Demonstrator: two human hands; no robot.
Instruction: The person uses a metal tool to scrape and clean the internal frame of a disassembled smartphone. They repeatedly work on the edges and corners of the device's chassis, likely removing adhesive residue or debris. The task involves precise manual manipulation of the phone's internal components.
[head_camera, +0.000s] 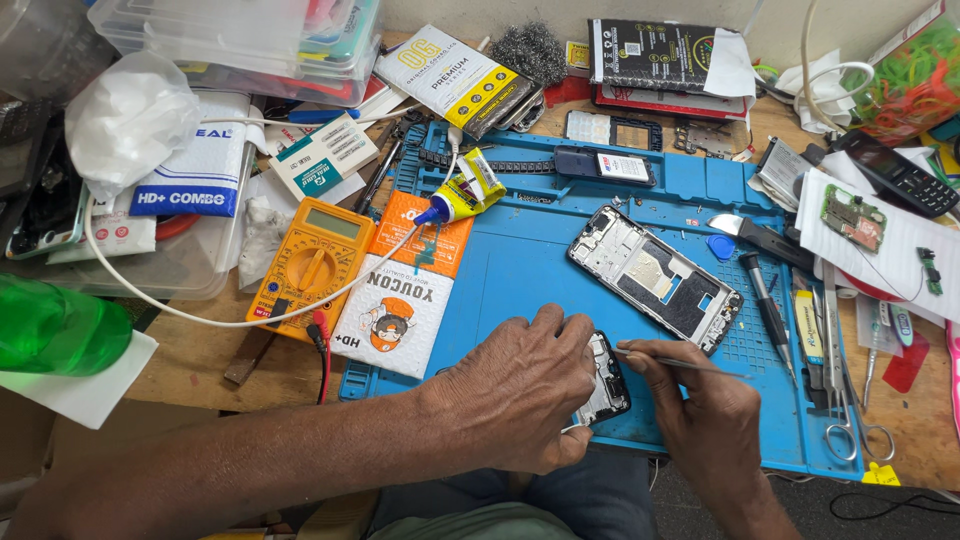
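Cluttered wooden worktop (190, 365), largely covered by a blue repair mat (520, 260). On the mat: an orange-and-white pouch (405, 290), an emptied phone frame (655, 277), a glue tube (465, 192); beside it, a yellow multimeter (312, 262). At the mat's near edge, a small opened phone (605, 385), dark, innards exposed, half hidden under the left hand (520, 400), gripped around it. Right hand (700, 405) pinched narrowly on thin metal tweezers (665, 360), tip touching the phone.

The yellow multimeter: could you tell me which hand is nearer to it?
Left. The left hand sits on the blue mat, right of the multimeter; the right hand is farther right.
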